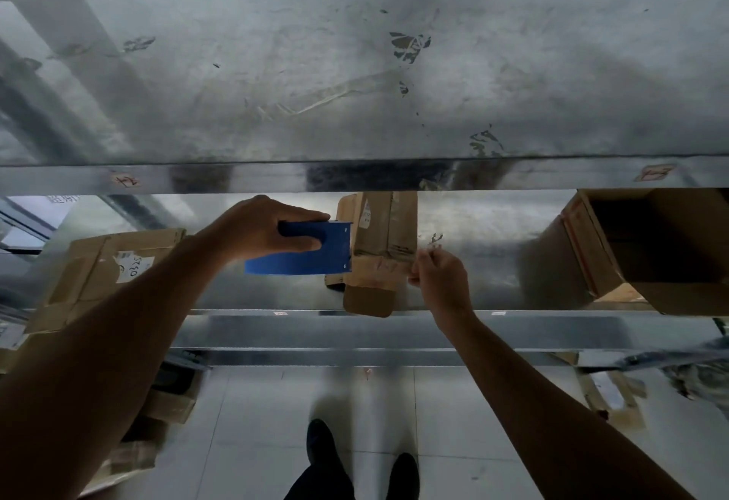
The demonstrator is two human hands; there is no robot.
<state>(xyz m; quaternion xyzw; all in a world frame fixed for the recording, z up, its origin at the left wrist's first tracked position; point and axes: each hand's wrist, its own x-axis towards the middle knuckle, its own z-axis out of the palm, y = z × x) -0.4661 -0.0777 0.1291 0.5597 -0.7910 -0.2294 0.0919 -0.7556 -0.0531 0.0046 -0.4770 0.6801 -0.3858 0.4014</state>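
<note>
Taping job: small box (384,247) sits on the middle shelf (493,298), its near flap hanging over the front edge. Left hand (260,229) is just left of the box, fingers curled through the handle of the blue tape dispenser (311,251), whose nose touches the box's left face. Right hand (442,278) is at the box's right edge, thumb and fingertips pinched together there. Probably on a tape end, too small to tell. To do it well, I'd keep the right-hand pinch as the anchor, pull the dispenser flat along the box face with steady tension, and press down before cutting. The box is light and overhanging, so a sideways pull could skid or tip it off the edge. Brace it, or push it back first. Room: the upper shelf lip (355,177) is close above the box, so headroom is tight. Bare shelf on both sides. Labelled carton (106,274) well to the left, open carton (647,247) well to the right, so sideways strokes have space.
</note>
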